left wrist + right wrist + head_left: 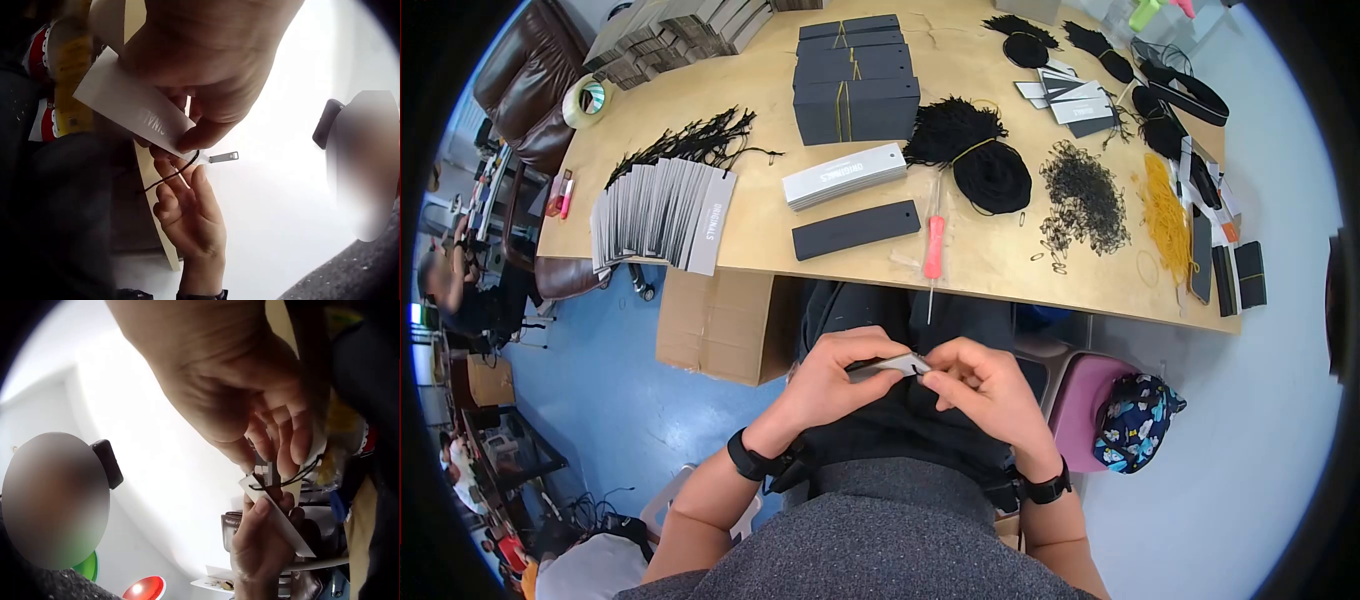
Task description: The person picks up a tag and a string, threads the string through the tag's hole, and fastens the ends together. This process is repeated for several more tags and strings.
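Above the lap, my left hand [840,378] holds a pale hang tag [903,364] between thumb and fingers. Opposite it, my right hand [990,393] pinches the tag's holed end with bent fingers. Printed letters show on the tag [134,105] in the left wrist view, where a black cord [172,177] runs from the hole across the fingers of my right hand [194,219]. From the right wrist, the cord [301,477] curves away from the tag [289,526], beside my right fingertips. How far the cord passes through the hole is hard to tell.
On the table [750,235] lie fanned tags [665,215], a light stack [845,176], a dark stack [855,230], black cords [990,175], small dark clips [1085,200] and yellow bands [1165,215]. A red-handled tool [934,248] overhangs the front edge.
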The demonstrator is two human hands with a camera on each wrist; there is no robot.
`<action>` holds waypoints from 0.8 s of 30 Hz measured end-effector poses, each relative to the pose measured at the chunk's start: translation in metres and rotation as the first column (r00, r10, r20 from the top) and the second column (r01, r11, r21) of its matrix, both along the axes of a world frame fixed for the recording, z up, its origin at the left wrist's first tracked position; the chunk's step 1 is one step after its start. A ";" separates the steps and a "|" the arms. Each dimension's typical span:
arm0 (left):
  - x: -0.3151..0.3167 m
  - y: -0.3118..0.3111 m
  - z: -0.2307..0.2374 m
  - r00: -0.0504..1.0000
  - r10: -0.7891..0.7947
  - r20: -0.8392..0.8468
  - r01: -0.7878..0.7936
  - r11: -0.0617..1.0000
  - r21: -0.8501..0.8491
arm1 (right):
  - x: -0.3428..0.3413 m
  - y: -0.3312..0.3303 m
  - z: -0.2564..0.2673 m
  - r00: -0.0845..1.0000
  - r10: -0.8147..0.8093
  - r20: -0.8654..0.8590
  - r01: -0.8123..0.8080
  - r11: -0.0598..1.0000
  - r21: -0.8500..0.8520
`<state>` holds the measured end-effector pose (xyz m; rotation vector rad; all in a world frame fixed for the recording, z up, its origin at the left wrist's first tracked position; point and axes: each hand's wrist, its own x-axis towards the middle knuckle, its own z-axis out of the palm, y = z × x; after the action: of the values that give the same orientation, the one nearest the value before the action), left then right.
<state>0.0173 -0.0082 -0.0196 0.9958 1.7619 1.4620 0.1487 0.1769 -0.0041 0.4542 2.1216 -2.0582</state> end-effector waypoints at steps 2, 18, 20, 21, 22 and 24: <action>0.001 -0.003 0.006 1.000 0.013 0.020 -0.013 1.000 0.021 | -0.001 0.003 0.011 0.990 -0.084 -0.110 0.084 0.996 -0.005; -0.001 -0.010 0.019 0.998 -0.061 -0.017 0.061 0.997 -0.047 | -0.009 0.020 0.016 0.997 0.000 0.083 0.058 0.719 -0.692; -0.006 -0.009 0.022 0.997 -0.073 -0.018 0.071 0.995 -0.076 | -0.008 0.024 0.027 0.986 0.080 0.144 0.015 0.830 -0.558; -0.008 -0.008 0.025 0.997 -0.076 0.018 0.076 0.996 -0.047 | -0.008 0.026 0.029 0.965 0.147 0.217 -0.048 0.912 -0.406; -0.010 -0.008 0.027 0.995 -0.078 0.056 0.080 0.997 -0.018 | -0.009 0.024 0.027 0.959 0.134 0.249 -0.079 0.972 -0.219; -0.012 -0.005 0.031 0.992 -0.089 0.092 0.091 0.996 -0.024 | -0.009 0.019 0.013 0.986 0.119 0.116 -0.116 0.993 -0.034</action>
<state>0.0050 -0.0132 0.0117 0.9671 1.6475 1.4008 0.1400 0.1956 0.0089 0.4257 2.0004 -1.9434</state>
